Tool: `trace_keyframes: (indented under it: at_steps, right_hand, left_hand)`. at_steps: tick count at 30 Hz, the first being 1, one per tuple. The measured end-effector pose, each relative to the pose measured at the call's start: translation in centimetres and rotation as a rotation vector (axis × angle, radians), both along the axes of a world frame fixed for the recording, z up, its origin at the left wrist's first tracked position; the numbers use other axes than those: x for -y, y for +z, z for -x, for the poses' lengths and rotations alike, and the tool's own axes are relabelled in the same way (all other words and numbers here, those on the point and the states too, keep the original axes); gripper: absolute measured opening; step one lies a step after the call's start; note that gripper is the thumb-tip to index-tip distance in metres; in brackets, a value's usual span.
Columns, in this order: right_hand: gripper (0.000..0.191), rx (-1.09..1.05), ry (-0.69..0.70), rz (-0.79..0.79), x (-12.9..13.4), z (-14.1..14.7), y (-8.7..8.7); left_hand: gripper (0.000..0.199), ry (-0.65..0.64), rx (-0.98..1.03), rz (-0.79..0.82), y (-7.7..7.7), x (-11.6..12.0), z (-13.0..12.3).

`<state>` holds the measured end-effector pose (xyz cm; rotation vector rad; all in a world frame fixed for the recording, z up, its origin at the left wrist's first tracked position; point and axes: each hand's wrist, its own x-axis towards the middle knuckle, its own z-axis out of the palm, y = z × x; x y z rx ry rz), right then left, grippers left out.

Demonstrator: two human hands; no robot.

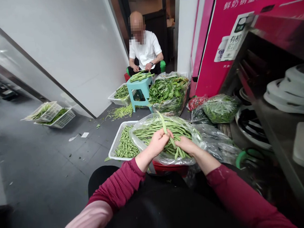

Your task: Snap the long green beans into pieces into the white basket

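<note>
Pinched in my left hand (159, 141) is a long green bean (162, 122), its upper end sticking up past my fingers. Close beside it, my right hand (185, 145) is closed round several green beans (179, 153) whose ends hang below it. Both hands are over an open clear plastic bag (164, 160) full of long green beans (146, 130). Under the bag shows a red container (170, 168). Touching the bag on the left is a white basket (114, 143) of short bean pieces (127, 144).
Opposite sits a person (145, 49) handling green stalks over a light-blue stool (140, 85). Bagged leafy greens (168, 89) stand beside it. More baskets (62, 119) lie left against the wall. A metal shelf (275, 134) with pale lids runs along the right.
</note>
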<state>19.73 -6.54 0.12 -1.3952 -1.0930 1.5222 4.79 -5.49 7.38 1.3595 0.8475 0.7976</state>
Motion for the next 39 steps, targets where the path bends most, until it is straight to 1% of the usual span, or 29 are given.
trace_keyframes:
  at_steps: [2,4,6,8,10,13,15,17,19,21,23,24,26,28,29,30,31,32,33,34,35,36,37,38,39]
  right_hand:
    - [0.006,-0.252,-0.003,0.119,0.0,0.0,-0.1]
    - [0.012,-0.470,0.017,0.187,0.3,0.1,0.1]
    - [0.015,-0.570,0.032,0.194,0.7,0.2,0.4]
    - [0.015,-0.596,0.046,0.194,1.0,0.2,0.5]
    - [0.015,-0.599,0.081,0.213,1.2,0.2,0.4]
    - [0.014,-0.590,0.126,0.229,1.3,0.1,0.3]
    - [0.013,-0.575,0.143,0.234,1.3,0.1,0.3]
    - [0.012,-0.573,0.165,0.236,1.2,0.0,0.4]
    - [0.012,-0.599,0.216,0.235,1.2,-0.1,0.6]
    - [0.014,-0.642,0.277,0.228,1.3,-0.1,0.7]
    - [0.016,-0.662,0.317,0.240,1.5,0.1,0.8]
    - [0.016,-0.658,0.316,0.246,1.5,0.2,0.8]
    - [0.015,-0.629,0.264,0.246,1.4,0.4,0.6]
    - [0.009,-0.576,0.125,0.238,0.9,0.5,0.3]
    - [0.008,-0.545,0.030,0.244,0.5,0.5,0.1]
    - [0.010,-0.517,-0.059,0.259,0.1,0.4,-0.1]
    - [0.013,-0.492,-0.140,0.274,-0.3,0.2,-0.2]
    - [0.016,-0.478,-0.205,0.280,-0.6,0.0,-0.4]
    - [0.018,-0.478,-0.244,0.276,-0.9,-0.1,-0.6]
    - [0.017,-0.493,-0.241,0.266,-1.0,-0.3,-0.7]
    - [0.015,-0.524,-0.193,0.263,-0.9,-0.3,-0.7]
    - [0.012,-0.567,-0.113,0.275,-0.7,-0.2,-0.8]
    - [0.011,-0.614,-0.017,0.300,-0.5,0.0,-0.9]
    - [0.012,-0.654,0.071,0.332,-0.1,0.2,-1.0]
    - [0.014,-0.678,0.127,0.364,0.2,0.5,-1.0]
  left_hand:
    - [0.019,-0.012,0.039,0.115,-0.4,0.5,-0.2]
    - [0.023,-0.046,0.017,0.228,-1.3,0.7,-0.2]
    - [0.030,-0.086,-0.017,0.244,-2.4,0.6,0.0]
    - [0.037,-0.136,-0.024,0.193,-3.1,0.5,0.3]
    - [0.045,-0.192,-0.039,0.135,-3.3,0.2,0.7]
    - [0.055,-0.221,-0.135,0.062,-3.1,-0.2,1.3]
    - [0.058,-0.225,-0.176,0.050,-2.7,-0.4,1.6]
    - [0.061,-0.266,-0.159,0.117,-2.3,-0.7,1.9]
    - [0.058,-0.288,-0.091,0.243,-2.1,-1.3,2.1]
    - [0.048,-0.246,0.007,0.361,-2.3,-2.3,2.1]
    - [0.041,-0.155,0.105,0.410,-2.6,-3.4,1.9]
    - [0.038,-0.090,0.141,0.400,-2.7,-3.8,1.8]
    - [0.032,0.087,0.161,0.302,-2.8,-4.1,1.4]
    - [0.030,0.268,0.081,0.123,-2.4,-3.4,1.1]
    - [0.029,0.322,0.011,0.017,-2.1,-2.7,0.9]
    - [0.027,0.342,-0.065,-0.086,-1.8,-1.9,0.8]
    - [0.026,0.335,-0.132,-0.169,-1.6,-1.1,0.6]
    - [0.025,0.307,-0.177,-0.220,-1.4,-0.3,0.4]
    - [0.024,0.267,-0.197,-0.232,-1.3,0.4,0.2]
    - [0.023,0.225,-0.202,-0.213,-1.4,0.9,0.0]
    - [0.023,0.190,-0.205,-0.178,-1.7,1.1,-0.1]
    - [0.022,0.166,-0.217,-0.153,-2.1,1.2,-0.2]
    - [0.021,0.154,-0.251,-0.163,-2.5,1.1,-0.1]
    - [0.020,0.147,-0.310,-0.218,-3.0,0.9,0.0]
    - [0.018,0.141,-0.389,-0.309,-3.5,0.7,0.3]
